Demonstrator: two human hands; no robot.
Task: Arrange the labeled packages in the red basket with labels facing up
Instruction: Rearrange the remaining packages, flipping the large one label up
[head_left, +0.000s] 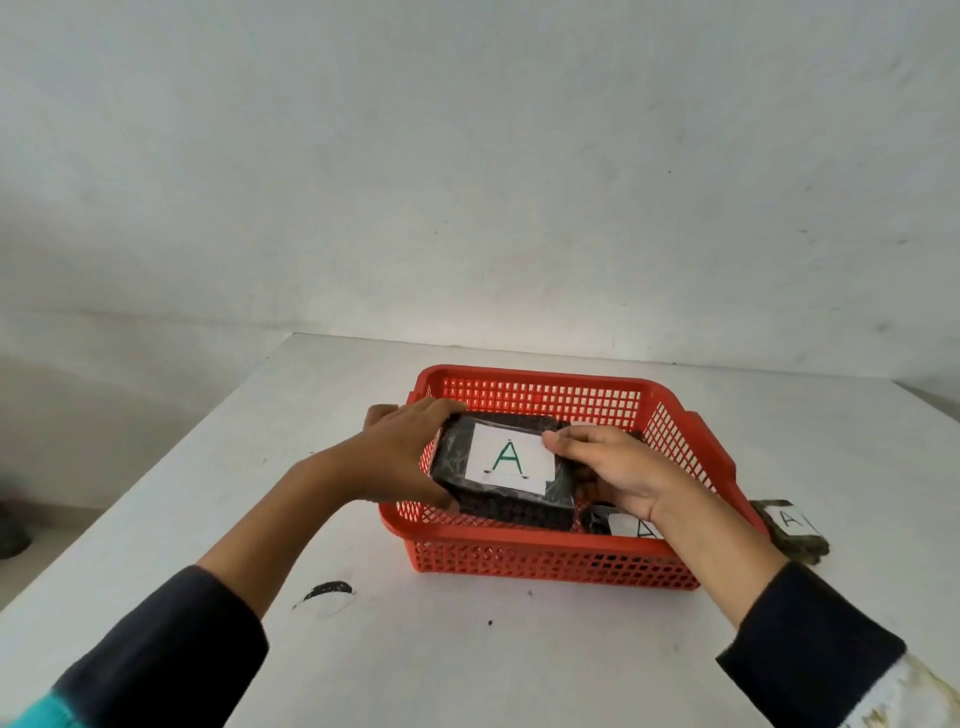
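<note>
A red mesh basket (550, 564) stands on the white table. Over its left half I hold a black wrapped package (511, 501) whose white label with a green letter A faces up. My left hand (402, 454) grips its left side and my right hand (615, 470) grips its right side. A second labeled package (631, 527) lies in the basket's near right corner, partly hidden by my right wrist. A third package (792, 525) with an A label facing up lies on the table just right of the basket.
The white table (467, 654) ends at a far edge behind the basket, with a pale wall beyond. A black smear (327, 592) marks the table near my left forearm. Floor shows at the left.
</note>
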